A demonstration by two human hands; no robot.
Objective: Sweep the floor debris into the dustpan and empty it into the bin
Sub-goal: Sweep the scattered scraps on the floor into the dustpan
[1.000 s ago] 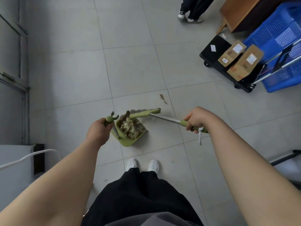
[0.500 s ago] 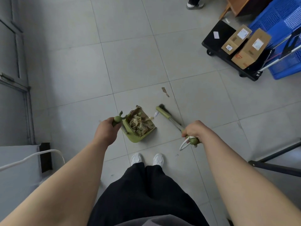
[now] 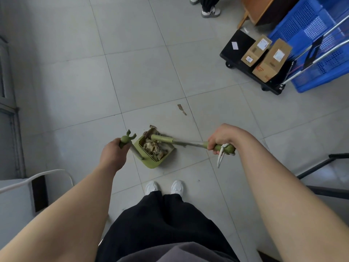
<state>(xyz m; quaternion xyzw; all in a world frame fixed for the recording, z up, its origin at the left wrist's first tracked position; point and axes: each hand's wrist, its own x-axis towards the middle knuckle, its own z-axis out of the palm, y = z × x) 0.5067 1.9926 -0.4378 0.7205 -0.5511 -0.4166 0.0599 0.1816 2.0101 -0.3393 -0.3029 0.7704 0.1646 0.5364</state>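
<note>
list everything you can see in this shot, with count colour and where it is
dustpan: 1, green, on the floor ahead of the feet, holding debris
broom: 1, green and silver, head at the dustpan mouth
debris scrap: 1, brown, loose on the tile beyond the dustpan
cardboard boxes: 2, brown, on the cart
platform cart: 1, black, upper right
crates: blue, far right, count unclear
wooden furniture: 1, brown, top right
bystander's shoes: white and black, top edge
shoes: 2, white, bottom centre
left hand: on the dustpan handle
right hand: on the broom handle
</note>
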